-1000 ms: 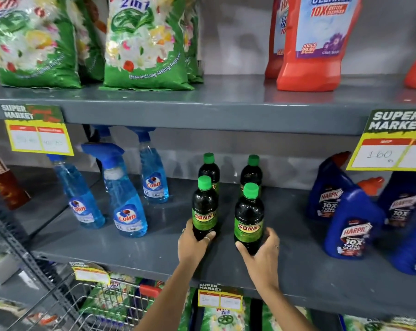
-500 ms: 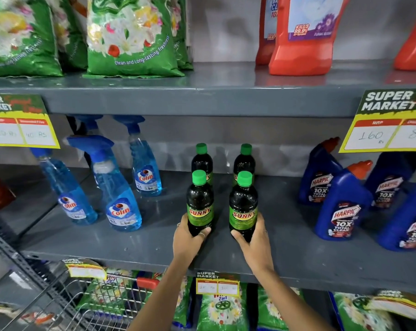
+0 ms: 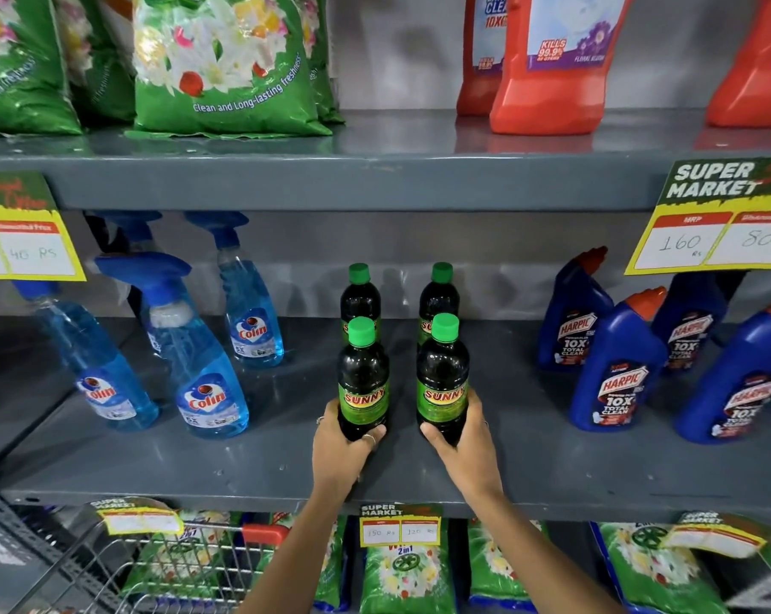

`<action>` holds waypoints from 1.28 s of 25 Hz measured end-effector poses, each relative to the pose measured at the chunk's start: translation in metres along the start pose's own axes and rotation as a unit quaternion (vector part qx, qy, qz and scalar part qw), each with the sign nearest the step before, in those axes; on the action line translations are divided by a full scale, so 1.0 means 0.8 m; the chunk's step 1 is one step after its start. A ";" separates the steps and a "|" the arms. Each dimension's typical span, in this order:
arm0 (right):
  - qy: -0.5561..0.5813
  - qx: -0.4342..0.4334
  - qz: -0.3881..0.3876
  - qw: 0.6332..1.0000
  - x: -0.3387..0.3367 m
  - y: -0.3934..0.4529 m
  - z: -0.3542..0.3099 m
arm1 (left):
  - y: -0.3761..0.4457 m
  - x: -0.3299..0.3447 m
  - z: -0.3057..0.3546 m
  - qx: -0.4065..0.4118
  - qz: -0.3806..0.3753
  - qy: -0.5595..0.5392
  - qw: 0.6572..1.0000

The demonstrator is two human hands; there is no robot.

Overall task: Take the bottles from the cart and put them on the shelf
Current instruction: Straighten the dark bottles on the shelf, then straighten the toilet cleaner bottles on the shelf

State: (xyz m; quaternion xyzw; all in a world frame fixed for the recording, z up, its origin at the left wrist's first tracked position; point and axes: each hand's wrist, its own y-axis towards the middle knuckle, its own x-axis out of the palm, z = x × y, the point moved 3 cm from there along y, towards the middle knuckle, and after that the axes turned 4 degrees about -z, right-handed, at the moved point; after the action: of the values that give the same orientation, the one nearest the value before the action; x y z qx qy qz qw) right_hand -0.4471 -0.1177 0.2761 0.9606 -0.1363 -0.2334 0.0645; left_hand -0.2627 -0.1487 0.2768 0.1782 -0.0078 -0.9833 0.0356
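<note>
Two dark Sunny bottles with green caps stand upright on the grey middle shelf [image 3: 259, 463]. My left hand [image 3: 337, 449] grips the base of the left front bottle [image 3: 362, 378]. My right hand [image 3: 465, 445] grips the base of the right front bottle [image 3: 442, 374]. Right behind them stand two more of the same: the left rear bottle [image 3: 360, 294] and the right rear bottle [image 3: 439, 292], near the back wall. The wire cart [image 3: 162, 565] with a red handle shows at the lower left, below the shelf edge.
Blue Colin spray bottles [image 3: 206, 383] stand left of the Sunny bottles, blue Harpic bottles [image 3: 618, 374] to the right. Green detergent bags [image 3: 224, 68] and red cleaner bottles [image 3: 552, 68] fill the upper shelf. Price tags [image 3: 720, 219] hang from the shelf edges.
Both hands have pushed the two front bottles a little deeper onto the shelf, closer to the rear pair. My view has moved nearer to the shelf.
</note>
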 end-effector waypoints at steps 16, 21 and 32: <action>-0.057 -0.035 0.333 0.941 -0.210 -0.024 0.058 | -0.083 0.134 0.098 0.314 0.077 0.066 0.944; -0.104 0.010 0.346 0.932 -0.295 -0.029 0.100 | -0.112 0.214 0.115 0.249 0.000 0.030 0.968; -0.072 0.091 0.284 0.952 -0.366 -0.014 0.165 | -0.140 0.352 0.157 0.104 -0.019 -0.018 0.994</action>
State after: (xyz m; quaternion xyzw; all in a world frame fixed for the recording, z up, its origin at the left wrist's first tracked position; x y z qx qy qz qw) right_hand -0.7556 -0.0292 0.2838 0.8648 -0.4281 -0.2607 0.0304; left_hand -0.5771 -0.0574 0.2930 0.1633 -0.1069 -0.9808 -0.0023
